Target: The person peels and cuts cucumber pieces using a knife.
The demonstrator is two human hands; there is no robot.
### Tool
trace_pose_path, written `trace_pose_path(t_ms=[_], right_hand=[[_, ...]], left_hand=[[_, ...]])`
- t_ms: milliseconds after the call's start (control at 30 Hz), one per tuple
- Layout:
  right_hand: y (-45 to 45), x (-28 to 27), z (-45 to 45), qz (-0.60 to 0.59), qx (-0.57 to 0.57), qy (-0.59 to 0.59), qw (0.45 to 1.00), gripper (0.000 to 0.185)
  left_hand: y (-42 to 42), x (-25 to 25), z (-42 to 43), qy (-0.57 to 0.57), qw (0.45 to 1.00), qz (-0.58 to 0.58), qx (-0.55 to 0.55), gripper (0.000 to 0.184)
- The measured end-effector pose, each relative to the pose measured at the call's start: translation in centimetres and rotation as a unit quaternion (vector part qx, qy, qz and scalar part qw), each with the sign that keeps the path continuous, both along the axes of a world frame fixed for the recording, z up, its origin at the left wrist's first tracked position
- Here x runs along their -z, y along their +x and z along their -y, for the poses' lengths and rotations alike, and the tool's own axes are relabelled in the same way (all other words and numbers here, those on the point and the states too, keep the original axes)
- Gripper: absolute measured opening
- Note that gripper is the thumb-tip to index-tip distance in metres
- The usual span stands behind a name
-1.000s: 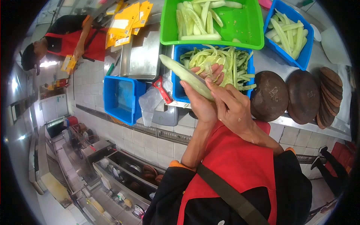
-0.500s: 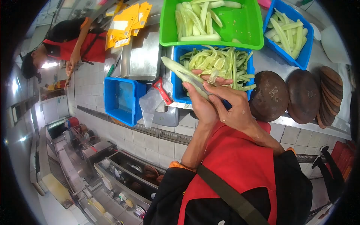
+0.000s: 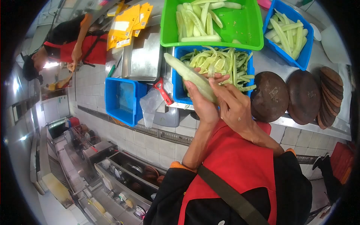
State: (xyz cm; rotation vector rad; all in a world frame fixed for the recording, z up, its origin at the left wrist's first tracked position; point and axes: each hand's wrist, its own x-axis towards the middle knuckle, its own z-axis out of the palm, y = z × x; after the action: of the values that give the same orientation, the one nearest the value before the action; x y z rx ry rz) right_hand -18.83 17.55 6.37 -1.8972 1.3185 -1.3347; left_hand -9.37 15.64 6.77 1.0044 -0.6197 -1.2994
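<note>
My left hand (image 3: 202, 105) is closed around a long peeled cucumber (image 3: 183, 73), its thumb along the near side and its fingertips showing beyond the far side. The cucumber is tilted, its narrow end toward the upper left. A small translucent strip (image 3: 212, 70) lies at the fingertips. My right hand (image 3: 236, 108) is curled against the cucumber's lower end, index finger extended; the knife seen in it earlier is hidden now. Below both hands stands a blue tub (image 3: 176, 88) of green peels and pale cores (image 3: 210, 60).
A green tub (image 3: 242, 22) and a blue tub (image 3: 309, 41) hold peeled cucumber pieces. Dark round boards (image 3: 269, 95) lie at right. At left are a blue tub (image 3: 123, 99), a red-handled peeler (image 3: 163, 92), a metal tray (image 3: 140, 62) and yellow packets (image 3: 131, 22). A co-worker (image 3: 71, 45) stands beyond.
The knife blade lying along the cucumber is no longer visible. My right hand has turned, its fingers now nearer the left fingertips. The cucumber's pale side now faces up more fully.
</note>
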Motion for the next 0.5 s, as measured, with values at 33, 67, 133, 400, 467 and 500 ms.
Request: trace_pose_path(t_ms=[33,67,133,400,467,500], right_hand=[[0.1,-0.2,-0.4,-0.003,-0.001,-0.015,1.0,0.052],[0.1,-0.4,-0.4,-0.003,-0.003,-0.014,1.0,0.052],[0.1,-0.6,-0.4,-0.031,-0.011,-0.014,0.999,0.052],[-1.0,0.1,-2.4,-0.099,-0.014,-0.014,0.995,0.053],[-1.2,1.3,-2.0,-0.091,0.0,-0.007,0.996,0.053],[-1.4,1.5,-1.6,-0.081,0.012,-0.003,0.997,0.053]], left_hand=[[0.1,-0.4,-0.1,0.013,1.0,-0.018,0.005,0.063],[0.2,-0.6,-0.2,0.014,1.0,-0.018,0.003,0.063],[0.3,-0.7,-0.2,0.004,1.0,-0.001,0.01,0.063],[1.6,-1.1,0.4,0.024,0.997,-0.068,-0.031,0.053],[1.7,-1.3,0.3,0.022,0.998,-0.052,-0.035,0.051],[1.6,-1.2,0.4,0.021,0.998,-0.053,-0.034,0.051]])
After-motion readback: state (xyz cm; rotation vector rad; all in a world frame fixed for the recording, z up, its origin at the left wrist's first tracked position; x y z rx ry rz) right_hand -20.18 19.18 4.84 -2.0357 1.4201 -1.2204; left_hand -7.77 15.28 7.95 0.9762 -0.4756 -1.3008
